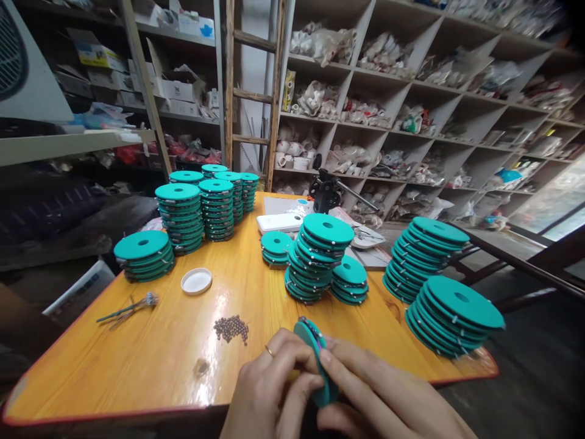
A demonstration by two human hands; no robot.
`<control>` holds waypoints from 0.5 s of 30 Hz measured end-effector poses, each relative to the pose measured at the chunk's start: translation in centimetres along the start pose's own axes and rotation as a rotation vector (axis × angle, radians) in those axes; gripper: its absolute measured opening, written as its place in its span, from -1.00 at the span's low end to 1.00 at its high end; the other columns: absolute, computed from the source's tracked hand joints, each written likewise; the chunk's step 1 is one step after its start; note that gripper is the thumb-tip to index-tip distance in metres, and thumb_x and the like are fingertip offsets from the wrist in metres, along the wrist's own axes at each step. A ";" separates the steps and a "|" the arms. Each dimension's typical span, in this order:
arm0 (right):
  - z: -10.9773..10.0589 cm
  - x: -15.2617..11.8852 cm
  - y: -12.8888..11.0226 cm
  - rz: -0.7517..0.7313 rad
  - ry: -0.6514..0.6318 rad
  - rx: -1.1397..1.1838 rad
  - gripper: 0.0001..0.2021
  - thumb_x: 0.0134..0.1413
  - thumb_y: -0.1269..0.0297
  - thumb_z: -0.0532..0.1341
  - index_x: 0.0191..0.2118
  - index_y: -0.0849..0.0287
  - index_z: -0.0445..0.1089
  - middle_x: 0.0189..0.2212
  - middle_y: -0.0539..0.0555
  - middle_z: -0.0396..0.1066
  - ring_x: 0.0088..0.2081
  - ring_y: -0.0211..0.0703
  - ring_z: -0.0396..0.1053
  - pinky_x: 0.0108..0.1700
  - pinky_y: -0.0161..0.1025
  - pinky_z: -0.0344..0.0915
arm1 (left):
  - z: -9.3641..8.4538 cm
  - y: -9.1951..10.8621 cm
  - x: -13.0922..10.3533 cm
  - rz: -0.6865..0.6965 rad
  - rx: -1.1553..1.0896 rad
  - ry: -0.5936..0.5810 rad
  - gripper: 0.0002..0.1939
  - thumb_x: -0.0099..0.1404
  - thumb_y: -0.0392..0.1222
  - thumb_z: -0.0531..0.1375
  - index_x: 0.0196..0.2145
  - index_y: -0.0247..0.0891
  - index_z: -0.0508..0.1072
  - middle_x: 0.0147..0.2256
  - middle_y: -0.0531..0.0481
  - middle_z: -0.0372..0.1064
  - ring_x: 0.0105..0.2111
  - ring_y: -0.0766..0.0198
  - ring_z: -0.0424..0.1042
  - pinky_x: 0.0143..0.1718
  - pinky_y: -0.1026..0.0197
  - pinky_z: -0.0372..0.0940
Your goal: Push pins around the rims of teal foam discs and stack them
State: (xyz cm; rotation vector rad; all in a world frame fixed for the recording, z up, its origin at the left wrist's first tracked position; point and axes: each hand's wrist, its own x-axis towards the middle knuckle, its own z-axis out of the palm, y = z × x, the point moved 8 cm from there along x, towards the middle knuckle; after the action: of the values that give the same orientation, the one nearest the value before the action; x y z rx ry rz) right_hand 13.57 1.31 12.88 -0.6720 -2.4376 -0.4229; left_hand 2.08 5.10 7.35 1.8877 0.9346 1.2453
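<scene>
Spool [305, 334], green, held edge-up between left hand [274, 379] and right hand [379, 384]; both grasping it.

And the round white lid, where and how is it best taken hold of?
Probably pinch the white lid by its raised rim, left hand, once free, coming from the near side: it lies flat, with green spools behind and brown beads to the right.
</scene>
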 end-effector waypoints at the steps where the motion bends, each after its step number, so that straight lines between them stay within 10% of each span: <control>1: 0.1 0.0 0.0 -0.007 -0.003 0.002 -0.65 0.29 0.33 0.16 0.14 0.32 0.36 -0.09 0.18 0.52 -0.01 -0.12 0.48 0.11 -0.32 0.35 | 0.1 -0.1 0.0 -0.013 -0.005 -0.013 -0.82 0.35 -0.39 -0.01 -0.33 -0.25 0.35 -0.34 -0.01 0.35 -0.34 0.29 0.39 -0.31 0.28 0.24; 15: 2.0 -1.4 0.8 0.110 -0.002 0.142 -0.56 0.36 0.36 0.02 0.30 0.24 0.14 -0.21 0.19 0.50 -0.18 -0.17 0.52 -0.11 -0.36 0.46 | 0.8 -1.3 -0.2 -0.137 -0.103 0.034 -0.85 0.19 -0.41 0.19 -0.33 -0.21 0.30 -0.31 0.04 0.31 -0.27 0.26 0.36 -0.22 0.26 0.22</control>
State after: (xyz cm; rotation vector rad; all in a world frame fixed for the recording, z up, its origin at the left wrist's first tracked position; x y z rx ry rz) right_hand 14.07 2.32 10.58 -0.7410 -2.3924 -0.2033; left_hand 2.49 5.45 5.95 1.6989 0.9810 1.2234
